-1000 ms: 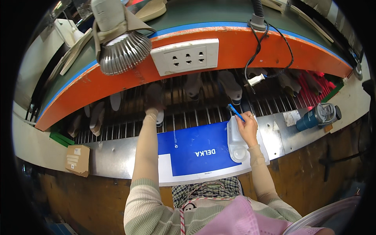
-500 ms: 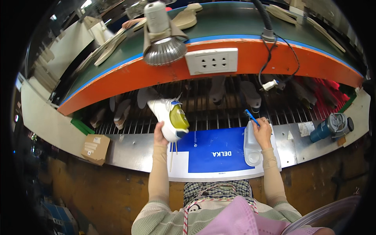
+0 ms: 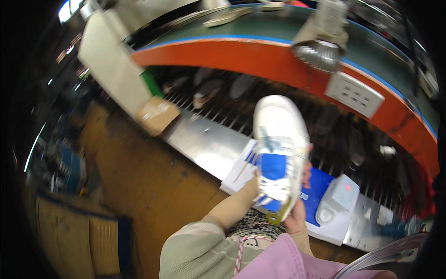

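A white sneaker (image 3: 281,125) with a blue tongue, white laces and a yellow-green heel lining stands toe-up in front of me, its top side facing me. My left hand (image 3: 253,182) is closed around its middle, mostly hidden behind the shoe. Fingers show past the sole's right edge. My right hand (image 3: 296,217) is closed at the heel end, against its right side. Whether it also holds something else is hidden. Right of the shoe, a white plastic bottle (image 3: 341,195) lies on the blue and white sheet (image 3: 320,183).
Thin wooden sticks (image 3: 245,168) lie on the sheet's left part. A cardboard box (image 3: 158,116) sits on the metal ledge (image 3: 200,146). Beyond it are a rack with several shoes, an orange conveyor side (image 3: 223,53), a lamp (image 3: 318,55) and a socket panel (image 3: 355,94). A blue cup stands right.
My view has swung left. The sneaker has turned toe-up and come closer. My right hand has left the bottle for the shoe's heel; the blue brush-like tool it held no longer shows.
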Motion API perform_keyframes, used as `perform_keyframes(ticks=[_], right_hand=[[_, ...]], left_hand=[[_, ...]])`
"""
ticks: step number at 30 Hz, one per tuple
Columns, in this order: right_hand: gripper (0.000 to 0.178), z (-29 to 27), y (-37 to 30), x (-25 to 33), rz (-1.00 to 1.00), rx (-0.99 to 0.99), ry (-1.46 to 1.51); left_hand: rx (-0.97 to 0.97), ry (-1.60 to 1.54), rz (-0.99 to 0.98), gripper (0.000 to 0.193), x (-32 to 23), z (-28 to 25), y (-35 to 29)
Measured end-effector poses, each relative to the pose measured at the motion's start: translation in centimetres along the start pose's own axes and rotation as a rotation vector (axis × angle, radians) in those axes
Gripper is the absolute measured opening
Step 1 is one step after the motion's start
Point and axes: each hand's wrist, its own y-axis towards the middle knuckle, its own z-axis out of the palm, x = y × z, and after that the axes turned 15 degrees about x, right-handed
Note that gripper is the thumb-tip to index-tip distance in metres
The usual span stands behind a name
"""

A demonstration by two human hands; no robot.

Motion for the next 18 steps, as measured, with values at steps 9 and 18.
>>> perform_keyframes(ticks=[9,18], right_hand=[[0.039,-0.9,-3.5,6.6,-0.355,-0.080,-0.140],[0.019,0.1,-6.8,6.1,-0.427,-0.389,-0.621]], left_hand=[[-0.169,0.711,-0.196,0.135,-1.5,3.8,-1.7],[-0.687,0.538,-0.218,0.076,3.2,2.6,-9.1]])
